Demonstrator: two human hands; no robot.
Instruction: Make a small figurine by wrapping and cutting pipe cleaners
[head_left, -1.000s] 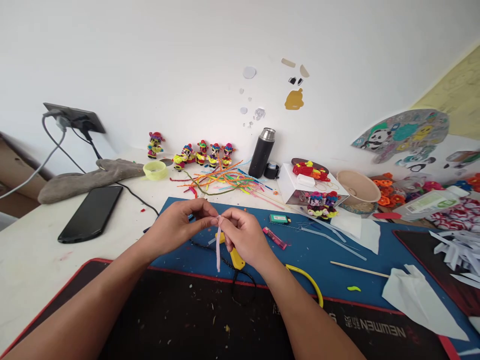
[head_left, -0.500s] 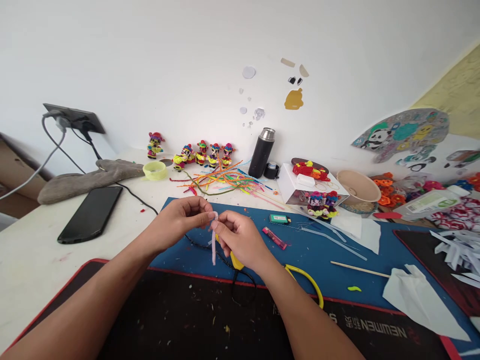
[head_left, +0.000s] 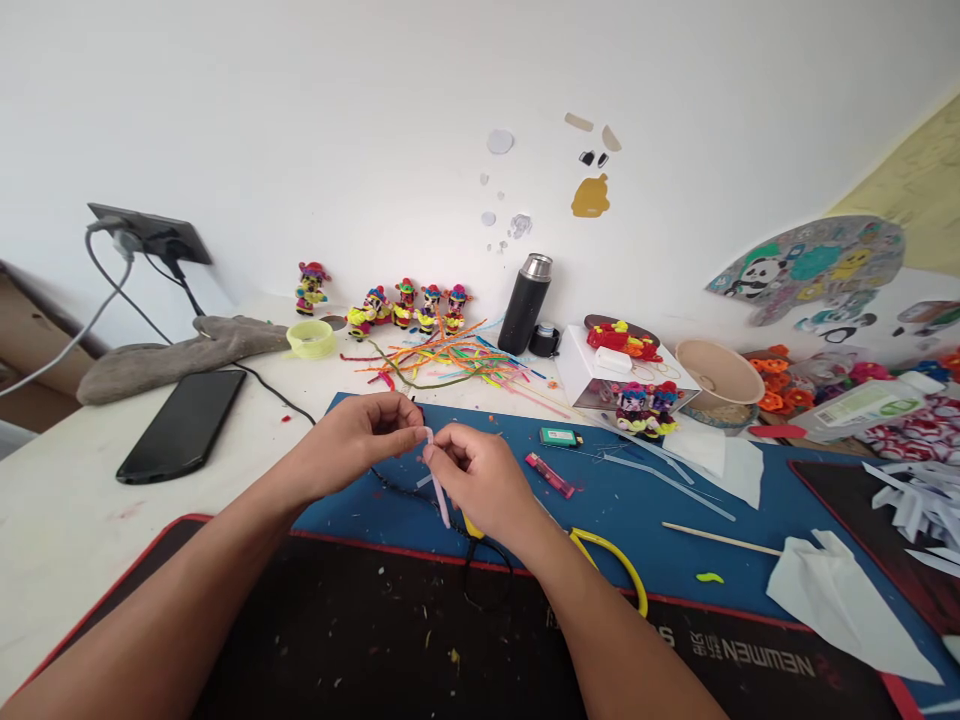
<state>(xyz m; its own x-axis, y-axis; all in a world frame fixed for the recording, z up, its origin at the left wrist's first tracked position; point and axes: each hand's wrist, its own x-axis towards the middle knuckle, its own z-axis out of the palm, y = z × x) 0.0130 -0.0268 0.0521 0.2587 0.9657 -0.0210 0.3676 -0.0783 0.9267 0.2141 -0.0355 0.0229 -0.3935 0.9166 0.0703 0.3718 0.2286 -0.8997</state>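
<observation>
A pale pink pipe cleaner (head_left: 441, 503) is pinched between my two hands over the blue mat (head_left: 360, 425). My left hand (head_left: 379, 430) grips its bent upper end between thumb and forefinger. Close beside it, my right hand (head_left: 472, 470) pinches the same strip just below the bend, and the free end hangs down at a slant. Under my right hand lie yellow-handled scissors (head_left: 626, 562), partly hidden, and a black cord (head_left: 487, 565). A pink lighter (head_left: 550, 475) rests to the right of my right hand.
Behind the mat lies a pile of coloured pipe cleaners (head_left: 442, 360), with small figures (head_left: 405, 305) at the wall. A black thermos (head_left: 525, 305) stands near a white box (head_left: 581, 375). On the left are a phone (head_left: 182, 425) and a tape roll (head_left: 311, 340); a wooden stick (head_left: 720, 538) lies right.
The hanging end of the pipe cleaner has swung to the right, from nearly vertical to slanted. Both hands keep their pinch, with only slight finger movement.
</observation>
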